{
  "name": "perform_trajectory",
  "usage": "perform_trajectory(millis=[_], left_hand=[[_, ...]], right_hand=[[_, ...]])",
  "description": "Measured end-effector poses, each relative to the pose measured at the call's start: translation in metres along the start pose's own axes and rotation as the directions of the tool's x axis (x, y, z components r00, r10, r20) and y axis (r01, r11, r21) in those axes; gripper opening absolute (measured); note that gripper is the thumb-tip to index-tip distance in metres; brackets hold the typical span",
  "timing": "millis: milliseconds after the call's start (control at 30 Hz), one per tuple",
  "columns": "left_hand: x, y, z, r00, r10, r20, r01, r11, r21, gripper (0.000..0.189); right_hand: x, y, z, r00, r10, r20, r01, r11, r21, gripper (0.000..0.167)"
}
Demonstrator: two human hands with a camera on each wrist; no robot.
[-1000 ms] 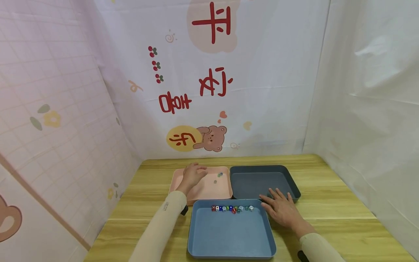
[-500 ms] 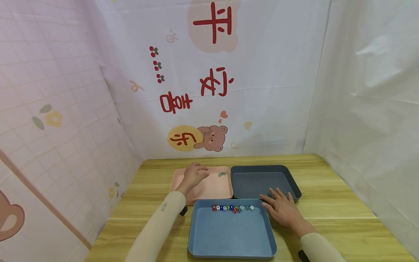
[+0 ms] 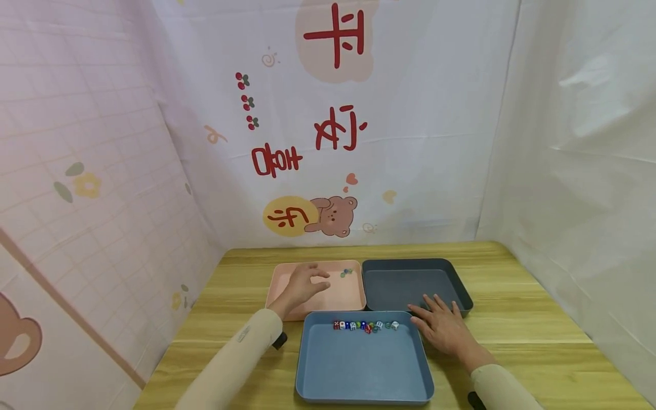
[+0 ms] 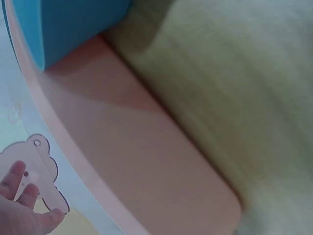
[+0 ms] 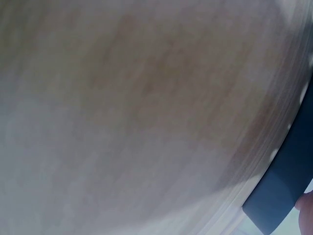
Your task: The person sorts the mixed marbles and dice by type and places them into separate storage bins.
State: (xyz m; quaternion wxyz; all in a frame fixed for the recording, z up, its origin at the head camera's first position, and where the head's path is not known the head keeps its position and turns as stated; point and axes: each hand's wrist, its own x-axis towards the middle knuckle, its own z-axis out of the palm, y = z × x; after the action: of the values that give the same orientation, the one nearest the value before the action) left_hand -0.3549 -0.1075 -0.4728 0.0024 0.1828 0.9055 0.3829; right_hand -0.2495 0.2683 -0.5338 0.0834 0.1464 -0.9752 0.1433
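My left hand hovers above the pink tray, thumb apart from the fingers and nothing seen between them. In the left wrist view, the fingers appear at the lower left beyond the tray's side. A few small greenish and blue glass marbles lie close together near the tray's far right corner. My right hand has its fingers spread at the near rim of the dark blue-grey tray, next to the light blue tray's far right corner. Only a fingertip shows in the right wrist view.
The light blue tray stands nearest, with a row of dice and marbles along its far side. All three trays sit close together on the wooden table. A printed curtain hangs behind.
One marble in the pink tray has shifted to the far right, joining the others. My left hand has then drawn back slightly and lowered. The right hand stays in place.
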Motion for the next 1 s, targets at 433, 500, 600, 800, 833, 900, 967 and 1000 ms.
perform_trajectory(millis=[433,500,600,800,833,900,967,1000], left_hand=[[-0.03,-0.001,0.006,0.988,0.132,0.075,-0.136,0.99,0.044,0.025],[-0.033,-0.002,0.009,0.988,0.135,0.08,-0.138,0.99,0.037,0.024],[-0.038,-0.004,0.013,0.987,0.14,0.084,-0.143,0.989,0.035,0.022],[-0.048,-0.007,0.021,0.983,0.161,0.091,-0.167,0.984,0.06,0.017],[-0.049,-0.007,0.022,0.981,0.169,0.09,-0.176,0.982,0.068,0.017],[-0.052,-0.009,0.024,0.978,0.188,0.086,-0.195,0.977,0.083,0.015],[-0.053,-0.011,0.027,0.977,0.197,0.081,-0.205,0.973,0.104,0.013],[-0.053,-0.013,0.028,0.976,0.203,0.078,-0.211,0.971,0.114,0.012]], right_hand=[[0.001,0.004,0.002,1.0,-0.009,-0.009,0.009,1.0,0.011,0.049],[0.001,0.004,0.003,1.0,-0.013,-0.007,0.013,1.0,0.01,0.05],[0.002,0.004,0.003,1.0,-0.014,-0.007,0.014,1.0,0.009,0.051],[0.002,0.004,0.001,1.0,-0.026,-0.013,0.026,1.0,0.0,0.051],[0.002,0.004,0.001,1.0,-0.028,-0.013,0.028,1.0,-0.003,0.05],[0.003,0.003,0.001,0.999,-0.034,-0.015,0.034,0.999,-0.009,0.049],[0.003,0.003,0.002,0.999,-0.038,-0.017,0.038,0.999,-0.011,0.049],[0.002,0.003,0.002,0.999,-0.04,-0.019,0.039,0.999,-0.01,0.048]])
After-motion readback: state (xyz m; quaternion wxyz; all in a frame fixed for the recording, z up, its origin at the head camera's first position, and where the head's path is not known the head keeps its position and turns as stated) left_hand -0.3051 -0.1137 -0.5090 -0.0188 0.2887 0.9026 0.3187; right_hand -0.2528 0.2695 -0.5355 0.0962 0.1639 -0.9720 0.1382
